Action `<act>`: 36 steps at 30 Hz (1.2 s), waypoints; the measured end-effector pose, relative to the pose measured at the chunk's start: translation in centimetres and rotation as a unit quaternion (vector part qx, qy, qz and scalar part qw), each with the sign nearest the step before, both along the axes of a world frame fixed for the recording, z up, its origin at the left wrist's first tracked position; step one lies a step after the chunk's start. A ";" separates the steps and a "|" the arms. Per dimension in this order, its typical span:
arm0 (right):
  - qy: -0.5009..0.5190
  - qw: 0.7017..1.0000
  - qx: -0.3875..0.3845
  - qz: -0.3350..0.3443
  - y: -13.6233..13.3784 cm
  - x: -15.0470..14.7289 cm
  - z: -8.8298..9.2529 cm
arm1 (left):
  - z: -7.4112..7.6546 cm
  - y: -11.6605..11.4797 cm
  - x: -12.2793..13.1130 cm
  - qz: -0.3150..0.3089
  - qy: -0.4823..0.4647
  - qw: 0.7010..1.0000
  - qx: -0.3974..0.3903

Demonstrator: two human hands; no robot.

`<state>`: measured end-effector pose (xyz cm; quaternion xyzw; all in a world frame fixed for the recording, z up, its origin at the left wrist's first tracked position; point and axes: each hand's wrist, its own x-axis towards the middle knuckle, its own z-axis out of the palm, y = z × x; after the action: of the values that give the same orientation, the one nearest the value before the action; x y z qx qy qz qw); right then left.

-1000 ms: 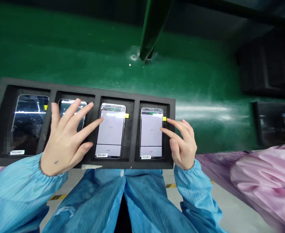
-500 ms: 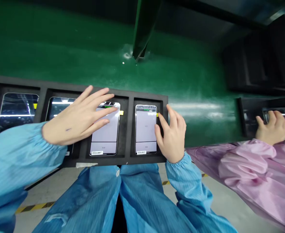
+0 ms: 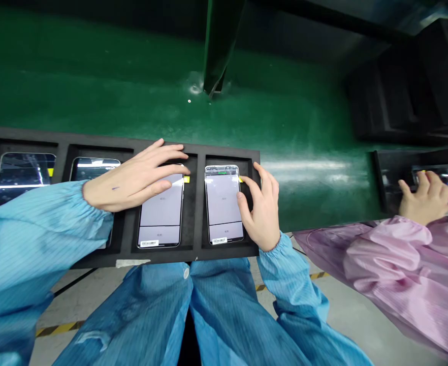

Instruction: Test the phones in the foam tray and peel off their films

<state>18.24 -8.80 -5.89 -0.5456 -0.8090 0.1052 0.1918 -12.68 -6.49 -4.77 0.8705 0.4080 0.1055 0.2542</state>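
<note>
A black foam tray (image 3: 197, 203) lies on the green belt with several phones in its slots. My left hand (image 3: 132, 178) reaches across it, fingers stretched flat over the top of the third phone (image 3: 161, 213), whose screen is lit white. My right hand (image 3: 260, 208) rests at the right edge of the rightmost lit phone (image 3: 223, 203), thumb against its side and fingers curled on the tray rim by a yellow tab. Two dark-screened phones (image 3: 22, 175) sit in the left slots, partly hidden by my blue sleeve.
The green conveyor surface (image 3: 94, 91) runs behind the tray. A dark post (image 3: 218, 46) comes down onto it. At the right, another person in a pink sleeve (image 3: 391, 254) has a hand (image 3: 424, 201) on a second black tray (image 3: 384, 178). Dark boxes stand at upper right.
My left hand has swung right from the second phone to the top of the third. My right hand has closed in on the rightmost phone's side. The tray has shifted left in view.
</note>
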 end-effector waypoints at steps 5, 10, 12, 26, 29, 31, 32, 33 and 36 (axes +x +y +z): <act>-0.030 0.997 0.057 -0.031 -0.9 0.6 0.6 | 0.2 0.0 -0.3 0.047 0.009 0.996 0.079; -0.084 0.993 0.081 -0.014 -1.2 0.3 1.1 | -0.1 0.5 1.7 -0.020 0.058 0.991 0.117; -0.074 0.996 0.056 -0.018 -1.0 0.1 1.1 | -0.1 0.7 2.3 -0.021 0.053 0.993 0.105; 0.040 0.999 0.019 -0.022 0.2 0.4 -0.6 | -0.2 1.1 3.0 0.036 -0.012 0.997 0.065; 0.043 0.999 0.013 -0.013 0.2 0.4 -0.5 | -0.1 1.1 3.0 0.011 0.010 0.997 0.075; 0.054 0.998 0.013 -0.013 0.3 0.5 -0.5 | 0.0 1.0 2.8 -0.013 0.025 0.996 0.080; 0.059 0.998 0.013 -0.014 0.3 0.5 -0.5 | 0.1 1.0 2.7 -0.022 0.031 0.996 0.082; 0.064 0.998 0.013 -0.016 0.2 0.5 -0.5 | 0.1 1.0 2.7 -0.028 0.036 0.995 0.086; 0.074 0.997 0.015 -0.022 0.2 0.6 -0.5 | 0.3 1.0 2.5 -0.039 0.049 0.994 0.093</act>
<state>18.86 -8.59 -6.43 -0.5509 -0.7821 0.1289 0.2612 -10.18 -5.46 -4.52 0.9099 0.3738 0.0898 0.1557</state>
